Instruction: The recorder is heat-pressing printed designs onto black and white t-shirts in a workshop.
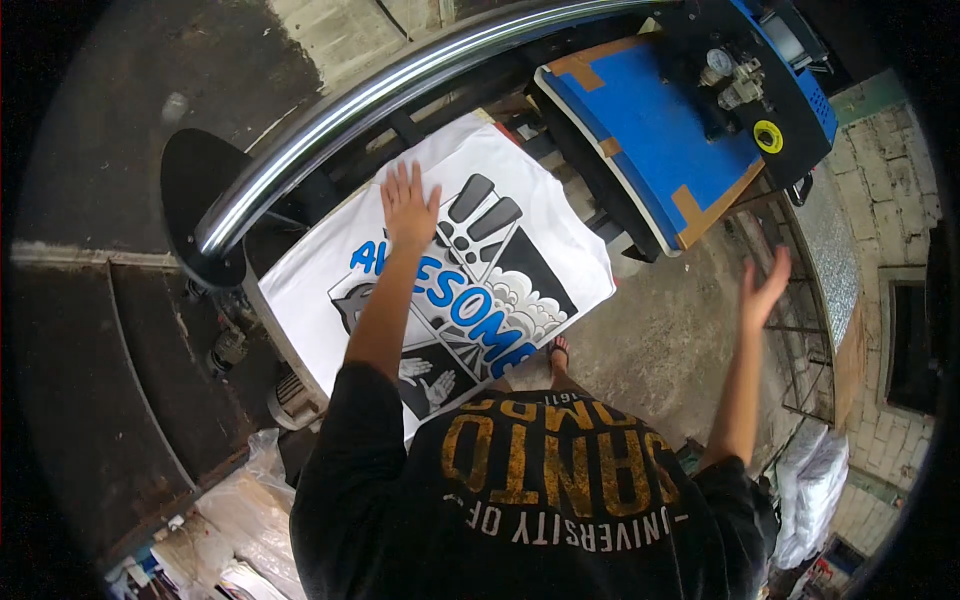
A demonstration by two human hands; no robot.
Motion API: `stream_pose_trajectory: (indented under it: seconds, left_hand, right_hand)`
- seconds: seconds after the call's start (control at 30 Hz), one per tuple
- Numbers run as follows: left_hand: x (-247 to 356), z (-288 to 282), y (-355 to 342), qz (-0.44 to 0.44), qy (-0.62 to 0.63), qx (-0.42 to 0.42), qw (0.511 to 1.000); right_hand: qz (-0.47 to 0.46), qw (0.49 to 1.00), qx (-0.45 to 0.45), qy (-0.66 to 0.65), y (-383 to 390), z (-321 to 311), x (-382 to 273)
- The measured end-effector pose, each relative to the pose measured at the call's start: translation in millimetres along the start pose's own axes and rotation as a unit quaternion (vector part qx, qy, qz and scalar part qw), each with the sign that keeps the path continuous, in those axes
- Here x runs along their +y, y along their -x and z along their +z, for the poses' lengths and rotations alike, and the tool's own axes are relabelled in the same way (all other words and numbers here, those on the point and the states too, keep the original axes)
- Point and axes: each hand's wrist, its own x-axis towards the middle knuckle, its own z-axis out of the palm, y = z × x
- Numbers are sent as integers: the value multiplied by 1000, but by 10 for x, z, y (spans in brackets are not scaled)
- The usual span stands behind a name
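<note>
A white T-shirt (330,285) with a blue, grey and black comic-style print lies spread over a flat platen in front of me. My left hand (408,207) rests flat on its upper part, fingers spread, just left of the printed exclamation marks. Off to the right, my right hand (766,288) is raised in the air with its fingers apart, holding nothing. It is nearest to the heat press's second bed, which has a blue top (640,110) edged with brown tape. The platen under the shirt is mostly hidden.
A thick chrome rail (420,72) curves behind the shirt, ending at a black round plate (200,205). A black press head with a gauge (718,66) and yellow-ringed knob (768,137) stands far right. A silver-topped table (835,240) runs along the right; plastic-wrapped goods (250,510) lie lower left.
</note>
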Motion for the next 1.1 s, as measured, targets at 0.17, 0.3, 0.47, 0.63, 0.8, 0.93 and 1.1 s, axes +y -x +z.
stream_pose_trajectory:
  seconds: [0.17,0.3,0.47,0.63,0.8,0.93,1.1]
  left_hand:
    - [456,-832,1363,-92,-64,-108,988]
    - [397,-1339,2532,-279,-156,-65,945]
    - [564,-1661,3363,-375,-196,-51,904]
    - [811,-1706,3829,-401,-158,-28,902]
    - [1220,-1604,3972,-460,-86,-20,884]
    - [1922,-1553,3743,-334,-23,-55,941]
    - [2442,-1392,3538,-177,139,-71,972]
  right_hand:
    - [-35,990,-72,118,-816,44,1293]
    - [-1,996,-90,9,-1182,205,1402]
    - [-175,980,-96,-5,-1518,508,1754]
    - [-146,982,-119,-31,-1482,424,1584]
    - [-159,979,-114,-52,-1267,147,1283]
    - [-213,972,-76,-68,-1024,-37,925]
    - [-236,963,-107,-78,-717,-192,383]
